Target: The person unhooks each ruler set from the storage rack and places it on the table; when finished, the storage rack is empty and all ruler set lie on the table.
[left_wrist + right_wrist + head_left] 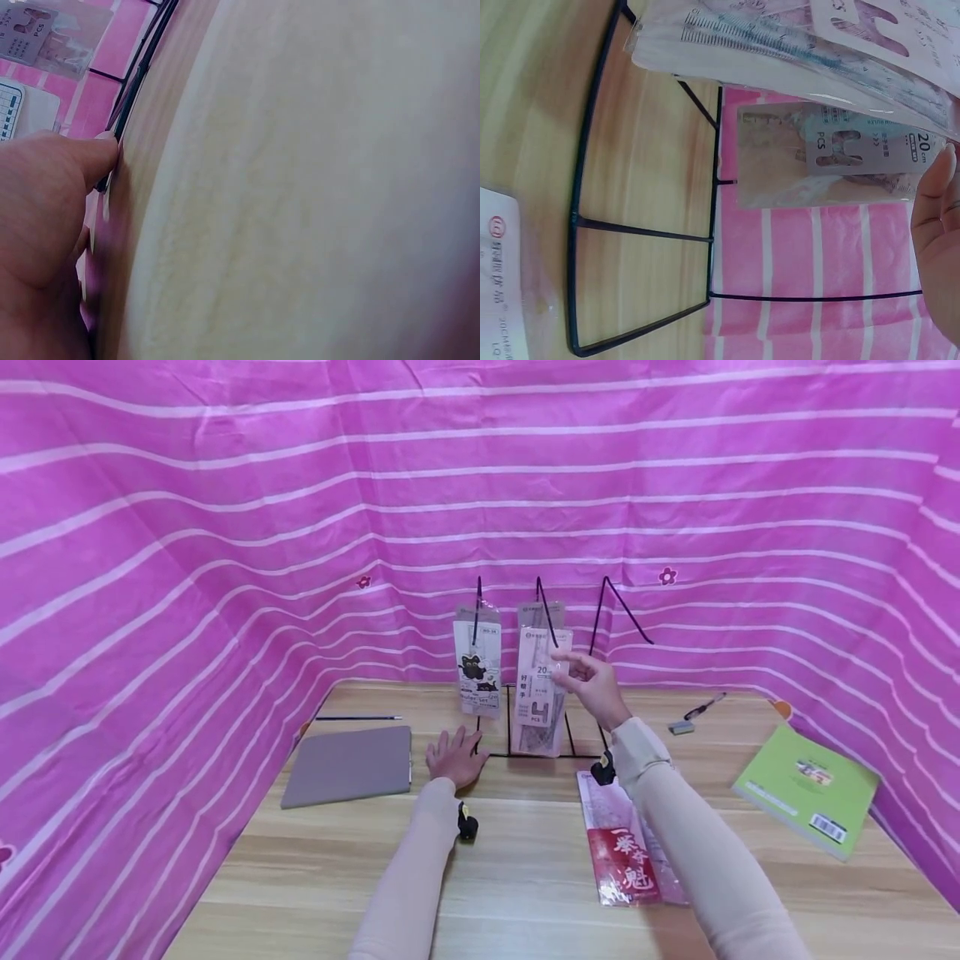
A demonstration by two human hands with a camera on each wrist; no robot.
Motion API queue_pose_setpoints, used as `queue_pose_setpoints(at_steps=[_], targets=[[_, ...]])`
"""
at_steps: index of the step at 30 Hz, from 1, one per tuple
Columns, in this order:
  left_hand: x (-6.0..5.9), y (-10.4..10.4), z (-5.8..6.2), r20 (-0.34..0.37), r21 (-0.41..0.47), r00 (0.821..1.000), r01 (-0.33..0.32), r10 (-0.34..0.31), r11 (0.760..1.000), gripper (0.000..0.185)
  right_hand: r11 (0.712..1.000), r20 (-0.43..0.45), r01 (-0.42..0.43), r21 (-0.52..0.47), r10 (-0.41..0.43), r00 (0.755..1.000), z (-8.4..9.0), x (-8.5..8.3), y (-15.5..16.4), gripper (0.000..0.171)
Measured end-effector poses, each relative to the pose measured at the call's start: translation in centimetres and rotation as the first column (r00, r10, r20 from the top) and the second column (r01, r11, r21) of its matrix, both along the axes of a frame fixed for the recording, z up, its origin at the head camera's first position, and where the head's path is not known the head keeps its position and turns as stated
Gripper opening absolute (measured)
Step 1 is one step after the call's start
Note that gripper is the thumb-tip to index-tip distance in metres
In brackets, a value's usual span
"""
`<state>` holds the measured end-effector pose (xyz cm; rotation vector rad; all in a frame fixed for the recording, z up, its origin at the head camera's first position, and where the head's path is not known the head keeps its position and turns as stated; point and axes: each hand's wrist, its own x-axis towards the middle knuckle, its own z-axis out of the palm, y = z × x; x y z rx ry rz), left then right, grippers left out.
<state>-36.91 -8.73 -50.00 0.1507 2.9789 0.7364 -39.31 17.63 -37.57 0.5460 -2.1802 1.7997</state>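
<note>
At the middle hook [547,612] of the rack [574,219], the ruler packet [534,693] seems pinched in the right hand [596,689]; by a tug, the rack could be tipped were the left hand [456,760], fingers spread, lifted from its near-left corner.

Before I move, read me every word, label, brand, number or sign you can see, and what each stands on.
"Ruler set": white cat-printed plastic packet
"好帮手", "20", "PCS": front pink-and-white plastic packet
"20cm", "PCS": clear plastic packet with grey label, behind it
"一举夺魁": red-banded clear plastic packet
"20CM", "LQ": white printed label, at the right wrist view's left edge
Too small or blurred: the packets' remaining print; the green rectangular book's label and barcode digits.
</note>
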Motion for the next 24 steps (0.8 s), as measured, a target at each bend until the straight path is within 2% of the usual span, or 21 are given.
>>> queue_pose_setpoints(at_steps=[6, 9, 17, 24], targets=[[-0.4, -0.1, -0.7, 0.007, -0.019, 1.000, -0.011, 0.011, 1.000, 0.057, 1.000, -0.014, 0.000, 0.024, 0.001, 1.000, 1.4, 2.9, -0.5, 0.039], [-0.6, -0.1, -1.0, 0.004, -0.011, 1.000, -0.013, 0.013, 1.000, 0.057, 1.000, -0.009, -0.005, 0.026, 0.005, 1.000, 1.4, 3.7, -0.3, 0.039], [-0.8, -0.1, -1.5, -0.005, -0.016, 1.000, -0.010, 0.010, 1.000, 0.057, 0.999, -0.017, -0.024, -0.021, 0.024, 1.000, 0.5, 5.2, -0.2, 0.039], [-0.3, -0.2, -0.7, 0.000, 0.026, 1.000, -0.008, 0.008, 1.000, 0.056, 0.997, -0.012, -0.046, -0.064, 0.045, 0.999, -1.4, 5.0, 0.4, 0.042]])
